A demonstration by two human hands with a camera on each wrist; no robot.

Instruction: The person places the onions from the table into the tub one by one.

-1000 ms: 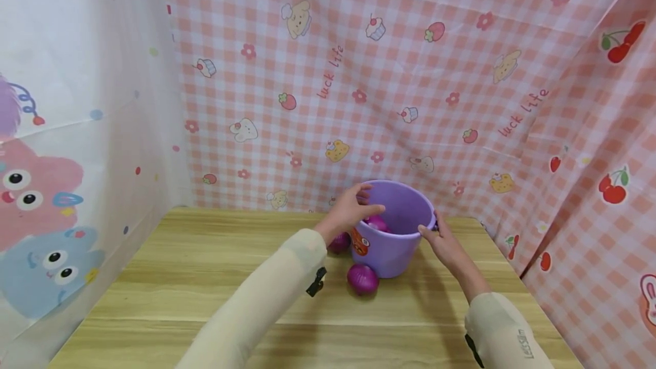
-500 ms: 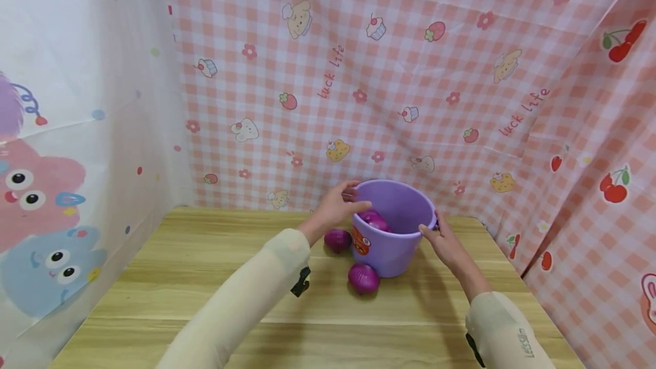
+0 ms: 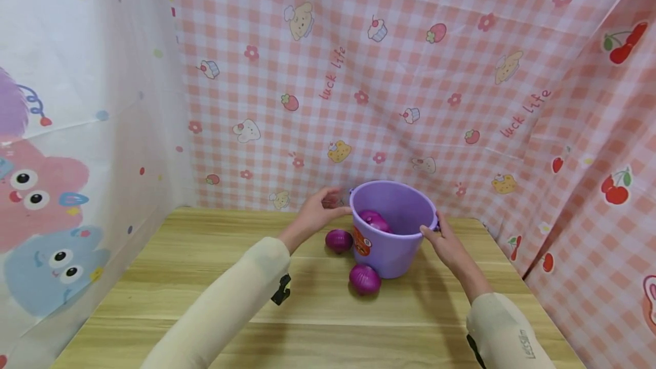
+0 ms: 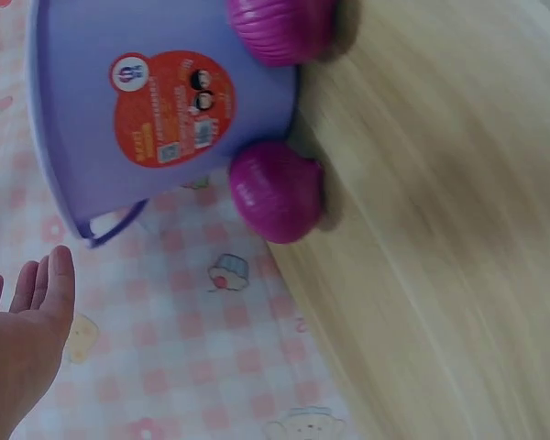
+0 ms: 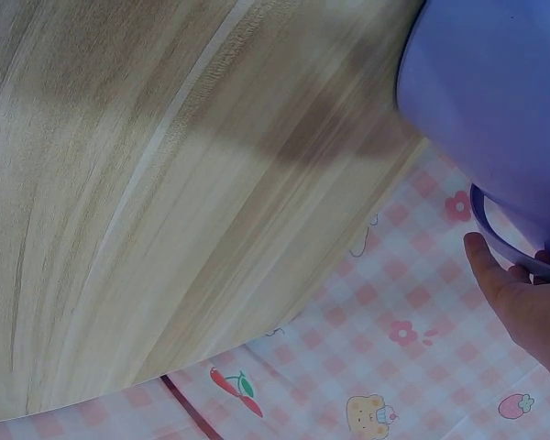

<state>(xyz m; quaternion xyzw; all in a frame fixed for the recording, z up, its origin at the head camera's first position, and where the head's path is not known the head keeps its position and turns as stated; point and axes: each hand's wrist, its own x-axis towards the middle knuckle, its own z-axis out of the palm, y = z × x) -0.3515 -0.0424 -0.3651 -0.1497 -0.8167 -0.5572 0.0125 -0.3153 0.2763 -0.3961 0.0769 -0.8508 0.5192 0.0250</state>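
Observation:
A purple bucket (image 3: 394, 252) with a red-orange label (image 4: 174, 108) stands upright at the back of the wooden table. Purple onions (image 3: 376, 221) lie inside it. One red onion (image 3: 365, 280) rests at the front of its base, and another onion (image 3: 339, 241) sits by its left side. Just left of the rim, my left hand (image 3: 314, 216) holds nothing, its thumb reaching toward the bucket. On the opposite side my right hand (image 3: 446, 245) grips the rim, with fingers at the bucket's handle (image 5: 497, 236).
The wooden table (image 3: 215, 283) ends at a pink checked cloth (image 3: 287, 73) hung close behind the bucket. A white printed curtain (image 3: 128, 147) hangs on the left side, and more checked cloth (image 3: 579, 209) on the right.
My left hand has come out from over the bucket's opening, moving left and past its rim. The right hand keeps its hold, and the bucket stays in place.

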